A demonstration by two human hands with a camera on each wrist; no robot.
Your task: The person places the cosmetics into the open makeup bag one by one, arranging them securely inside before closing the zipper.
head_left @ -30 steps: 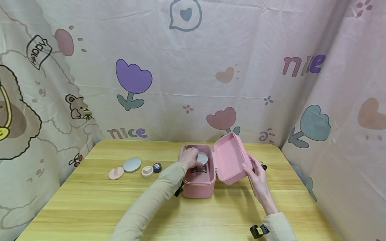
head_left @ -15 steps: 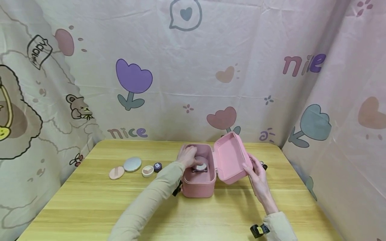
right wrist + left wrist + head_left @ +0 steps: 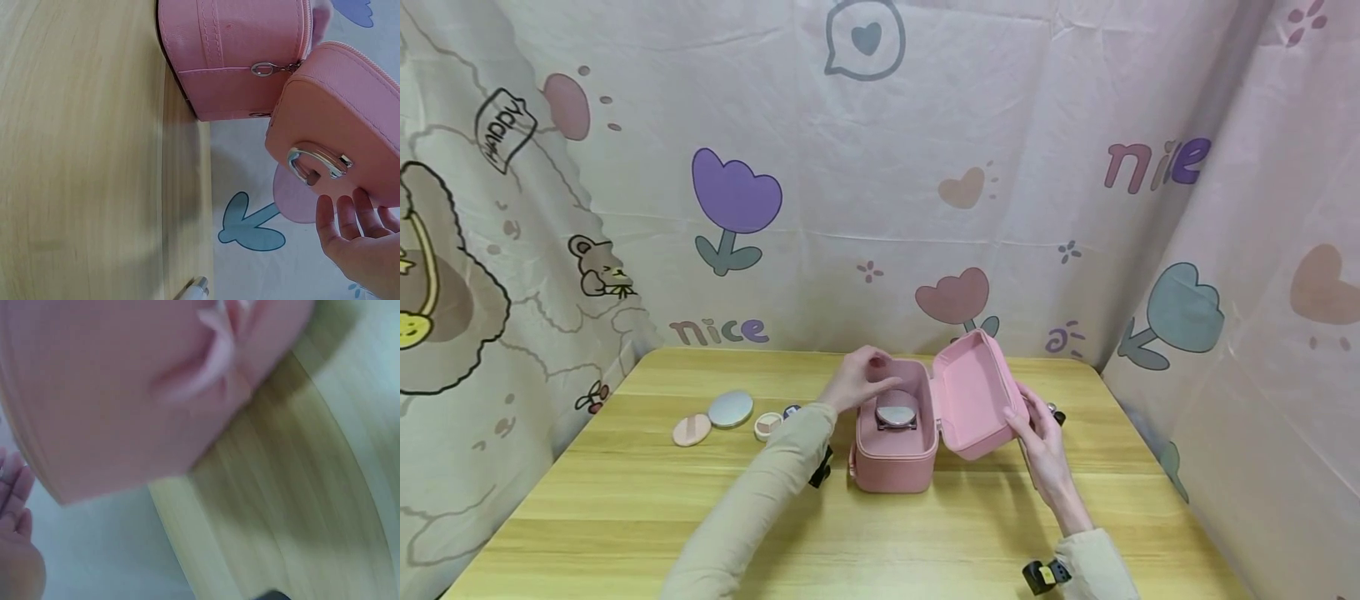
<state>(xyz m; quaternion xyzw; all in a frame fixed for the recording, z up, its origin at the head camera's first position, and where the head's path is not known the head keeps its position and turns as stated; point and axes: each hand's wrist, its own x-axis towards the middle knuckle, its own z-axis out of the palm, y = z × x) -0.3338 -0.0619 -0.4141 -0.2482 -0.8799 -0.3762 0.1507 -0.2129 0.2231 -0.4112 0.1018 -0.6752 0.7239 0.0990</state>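
Observation:
A pink zippered cosmetic case [image 3: 895, 473] stands on the table with its lid [image 3: 973, 396] swung out to the right. Inside lies a round silver-rimmed compact [image 3: 896, 414] on a darker flat item. My left hand [image 3: 853, 382] hovers over the case's left rim, fingers loosely bent and holding nothing. In the left wrist view that hand [image 3: 19, 544] appears at the edge, beside the case's pink wall [image 3: 112, 412]. My right hand [image 3: 1039, 429] holds the lid's outer edge, thumb on the inner rim. The right wrist view shows its fingers against the lid's top [image 3: 344, 134], near a silver ring handle [image 3: 319, 164].
Left of the case lie a powder puff [image 3: 691, 430], a round silver disc [image 3: 730, 409], a small open pot [image 3: 766, 426] and a dark purple jar [image 3: 791, 410], partly behind the left sleeve. A black-ended item [image 3: 1057, 414] shows beyond the right hand. Patterned cloth [image 3: 865, 208] hangs behind.
My left hand has let go of the round compact, which now lies lower in the case, and has risen to the left. The right hand stays on the lid.

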